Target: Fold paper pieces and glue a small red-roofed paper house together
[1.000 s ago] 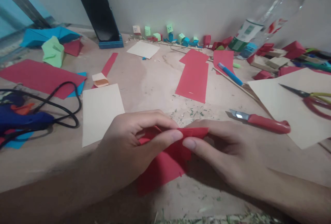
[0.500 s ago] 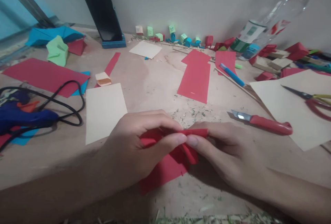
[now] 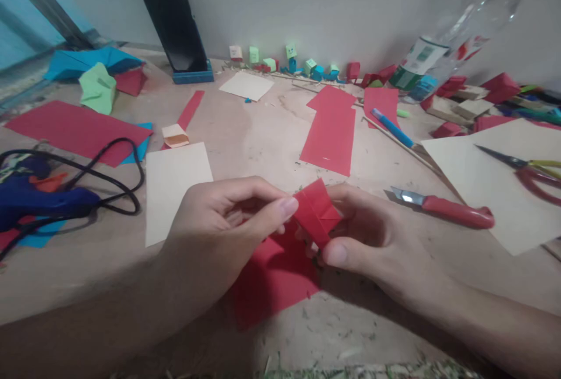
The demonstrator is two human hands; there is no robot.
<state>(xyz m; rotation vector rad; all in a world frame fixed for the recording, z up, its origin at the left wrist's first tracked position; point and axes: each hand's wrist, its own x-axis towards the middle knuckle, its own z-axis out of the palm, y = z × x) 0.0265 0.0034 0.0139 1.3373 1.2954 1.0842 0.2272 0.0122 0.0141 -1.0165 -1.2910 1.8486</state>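
Note:
Between both hands, above the table, is a small folded piece of red paper [image 3: 316,211] with crease lines and a flap on its right side. My left hand [image 3: 232,221] pinches its left edge between thumb and forefinger. My right hand [image 3: 372,233] grips it from the right, thumb at the lower corner and fingers behind, partly hidden. Beneath the hands a red paper sheet [image 3: 280,297] lies on the table, shaded and partly covered by the left hand.
To the right lie a red-handled utility knife [image 3: 456,209] and scissors [image 3: 521,163] on cream paper [image 3: 495,215]. At left sits a blue glue gun [image 3: 48,198] with a looped black cord. A phone [image 3: 169,17] stands at the back, near small paper figures [image 3: 291,58] and a plastic bottle [image 3: 421,63].
The folded red paper has been turned so its creased face shows, and it sits a little higher. My thumbs, together before, are now apart at opposite sides of it.

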